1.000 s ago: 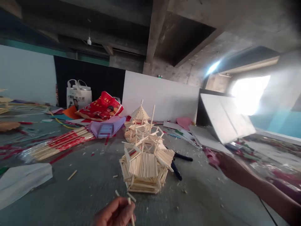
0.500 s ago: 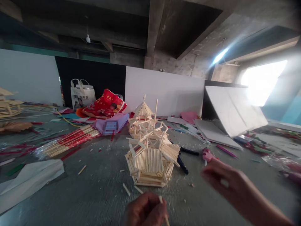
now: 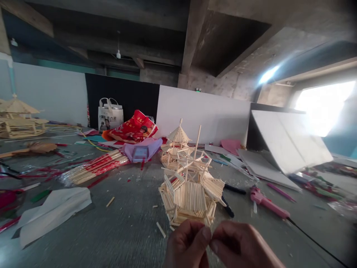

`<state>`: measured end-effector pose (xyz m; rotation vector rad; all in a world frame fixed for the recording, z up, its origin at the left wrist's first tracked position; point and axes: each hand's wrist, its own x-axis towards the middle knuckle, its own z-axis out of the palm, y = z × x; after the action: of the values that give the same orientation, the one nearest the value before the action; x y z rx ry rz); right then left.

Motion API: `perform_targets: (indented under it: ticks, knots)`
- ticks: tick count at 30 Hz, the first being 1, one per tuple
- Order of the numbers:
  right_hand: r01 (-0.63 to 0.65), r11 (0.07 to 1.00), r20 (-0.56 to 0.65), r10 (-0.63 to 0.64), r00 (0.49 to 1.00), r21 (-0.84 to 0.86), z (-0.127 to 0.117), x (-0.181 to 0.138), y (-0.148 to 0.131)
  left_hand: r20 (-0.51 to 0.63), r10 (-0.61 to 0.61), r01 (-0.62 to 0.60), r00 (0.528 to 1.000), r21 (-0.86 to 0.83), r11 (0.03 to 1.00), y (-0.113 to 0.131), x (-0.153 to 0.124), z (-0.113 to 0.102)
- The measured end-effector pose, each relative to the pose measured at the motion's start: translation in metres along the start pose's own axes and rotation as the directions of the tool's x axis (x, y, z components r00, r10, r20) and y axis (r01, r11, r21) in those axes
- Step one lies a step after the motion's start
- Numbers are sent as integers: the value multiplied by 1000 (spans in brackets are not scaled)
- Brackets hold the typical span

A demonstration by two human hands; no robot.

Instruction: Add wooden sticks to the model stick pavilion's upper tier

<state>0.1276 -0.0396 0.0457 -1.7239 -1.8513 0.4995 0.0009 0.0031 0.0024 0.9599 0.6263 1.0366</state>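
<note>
Hands met low at the front of the head view, the left hand [image 3: 186,243] and the right hand [image 3: 241,245] drawn together with thumb and forefinger tips touching. Both were pinched shut at that meeting point, though what they nipped between them was too small and hidden to make out. Just beyond the knuckles stood the stick pavilion [image 3: 191,190], an unfinished little house of pale wooden sticks, upright on the grey table [image 3: 125,230], with one long stick poking up from its top. Behind it, touching or nearly so, rose a second, smaller pavilion [image 3: 177,147] with a pointed roof.

To the right of the model lay a pink glue gun [image 3: 264,201] with a black cord trailing off toward the table's near right corner, and dark-handled pliers [image 3: 230,199] sat just beside the model's base. Left of it, well apart, a bundle of chopsticks [image 3: 96,167] in red-and-clear wrapping stretched across the table, its far end near a purple packet [image 3: 142,149]. Loose stick offcuts [image 3: 161,229] were scattered close to the left hand. A white paper sheet [image 3: 52,212] lay crumpled at the near left. Farther back stood a white tote bag [image 3: 110,113] and a red bag [image 3: 134,126], and at the far left edge a finished pavilion model [image 3: 18,117]
</note>
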Motion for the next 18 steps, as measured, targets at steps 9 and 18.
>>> perform_targets:
  ticks: [9,18]
  knots:
    - [417,835,-72,-470,879,-360,-24,-11,-17,36,-63,66,997,-104,992,3,3,4]
    - [588,644,41,-657,753,-489,-46,-7,-40,68,-102,112,993,-174,978,11,-3,14]
